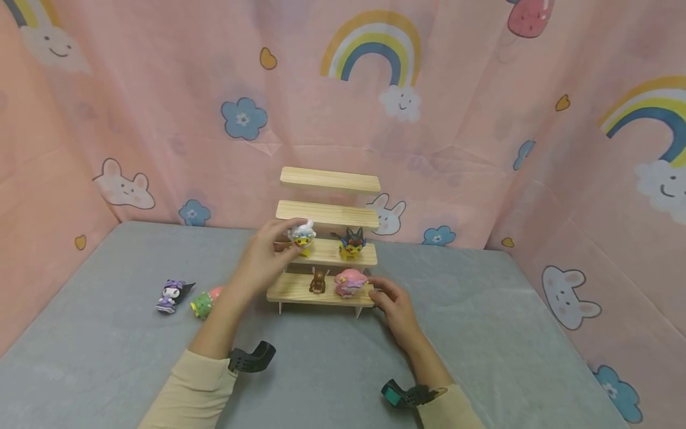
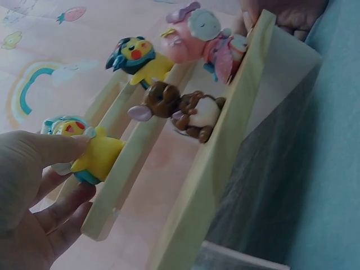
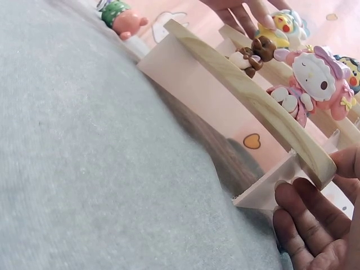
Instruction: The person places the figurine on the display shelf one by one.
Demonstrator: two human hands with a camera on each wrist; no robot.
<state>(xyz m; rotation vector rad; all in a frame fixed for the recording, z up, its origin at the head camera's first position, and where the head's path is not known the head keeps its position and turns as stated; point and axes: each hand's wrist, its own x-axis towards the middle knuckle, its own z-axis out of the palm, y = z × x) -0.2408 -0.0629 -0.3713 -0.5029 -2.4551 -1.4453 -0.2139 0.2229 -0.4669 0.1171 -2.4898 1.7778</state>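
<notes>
My left hand (image 1: 264,256) pinches a yellow figurine with a white-and-teal hat (image 2: 101,154) between thumb and fingers, at the left end of the second step from the bottom. The wooden tiered display stand (image 1: 297,296) has several pale boards on clear supports. At its lower right corner my right hand (image 3: 318,225) grips the end of the lowest board, thumb above and fingers below. On that board sit a brown mouse-like figurine (image 2: 197,112) and a pink-hooded figurine (image 3: 315,81). A yellow figurine with a dark eared hood (image 1: 352,244) stands on the step behind them.
Left of the stand, a purple-and-white figurine (image 1: 170,296) stands on the grey cloth-covered table (image 1: 332,369). Beside it lies a green-and-pink figurine (image 1: 202,305), partly behind my left forearm. A pink patterned curtain (image 1: 311,119) hangs close behind the stand.
</notes>
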